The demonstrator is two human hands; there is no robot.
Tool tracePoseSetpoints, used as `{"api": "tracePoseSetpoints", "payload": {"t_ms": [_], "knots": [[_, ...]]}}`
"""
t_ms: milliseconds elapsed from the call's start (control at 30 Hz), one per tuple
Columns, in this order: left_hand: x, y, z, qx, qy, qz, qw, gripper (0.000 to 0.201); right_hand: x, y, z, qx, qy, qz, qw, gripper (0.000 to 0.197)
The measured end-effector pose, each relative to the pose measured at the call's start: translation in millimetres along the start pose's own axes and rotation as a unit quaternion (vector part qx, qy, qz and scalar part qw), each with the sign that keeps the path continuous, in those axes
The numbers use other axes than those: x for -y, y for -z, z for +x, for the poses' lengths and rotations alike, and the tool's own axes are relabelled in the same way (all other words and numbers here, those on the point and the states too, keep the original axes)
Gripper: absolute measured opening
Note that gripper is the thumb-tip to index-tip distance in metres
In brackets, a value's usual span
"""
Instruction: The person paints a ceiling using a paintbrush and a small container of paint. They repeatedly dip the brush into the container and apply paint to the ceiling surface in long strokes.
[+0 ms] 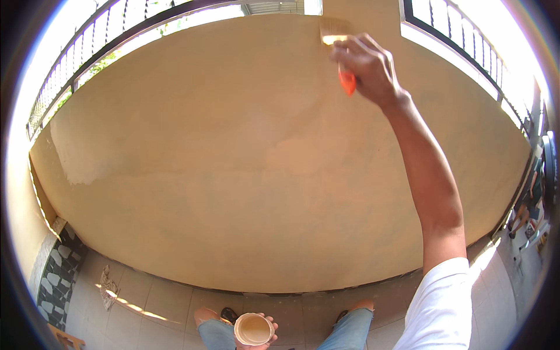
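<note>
My right hand [368, 65] is raised high at the upper right, its fingers closed round a paintbrush. The brush's orange handle [347, 81] pokes out below my fist, and its wide bristles [333, 27] point up against the top of the tan wall [233, 134]. Low in front of me, my left hand [273, 333] holds a round cup of paint [255, 329], with cream-tan paint inside. A paler patch [79, 154] shows on the wall's left part, and a faintly different tone runs across its middle.
Black metal railings [87, 52] top the wall on the left and right. A crumpled rag [107, 287] lies on the tiled floor [157, 297] at the lower left, near a stone-patterned strip [58, 268]. A wooden piece [64, 337] shows at the bottom left. Another person [528, 201] stands at far right.
</note>
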State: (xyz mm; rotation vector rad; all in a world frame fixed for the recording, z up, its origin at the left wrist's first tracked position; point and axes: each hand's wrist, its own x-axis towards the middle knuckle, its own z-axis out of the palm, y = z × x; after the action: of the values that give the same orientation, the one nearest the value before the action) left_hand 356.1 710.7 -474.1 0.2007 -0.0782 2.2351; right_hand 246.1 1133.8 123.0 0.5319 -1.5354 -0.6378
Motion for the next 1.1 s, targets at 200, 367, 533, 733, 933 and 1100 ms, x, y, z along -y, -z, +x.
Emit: {"api": "tracePoseSetpoints", "payload": {"t_ms": [200,367,533,733,933,1100], "knots": [[6.3,3.1,-3.7,-0.008,0.009,-0.017,1.0,0.088,59.8,39.5,-30.6,0.051,-0.014,0.091,0.994,0.031],[3.9,-12.0,0.4,-0.01,0.035,-0.011,0.999,0.069,-6.7,27.6,14.1,-0.057,-0.004,0.026,0.998,0.029],[9.1,-11.6,-1.8,-0.012,0.013,-0.015,1.0,0.064,43.6,3.4,-30.3,0.01,-0.008,-0.023,1.0,0.022],[5.7,-7.3,-7.8,-0.013,0.029,-0.036,0.999,0.063,219.6,18.0,-142.8,0.108,-0.044,0.2,0.973,0.025],[5.0,-18.2,-16.6,-0.042,0.029,-0.031,0.998,0.059,112.9,13.1,-132.8,-0.093,-0.397,0.435,0.803,0.008],[10.9,-9.7,-16.2,-0.046,0.028,-0.039,0.998,0.058,50.6,31.9,-97.0,-0.14,-0.239,0.002,0.961,0.016]]}}
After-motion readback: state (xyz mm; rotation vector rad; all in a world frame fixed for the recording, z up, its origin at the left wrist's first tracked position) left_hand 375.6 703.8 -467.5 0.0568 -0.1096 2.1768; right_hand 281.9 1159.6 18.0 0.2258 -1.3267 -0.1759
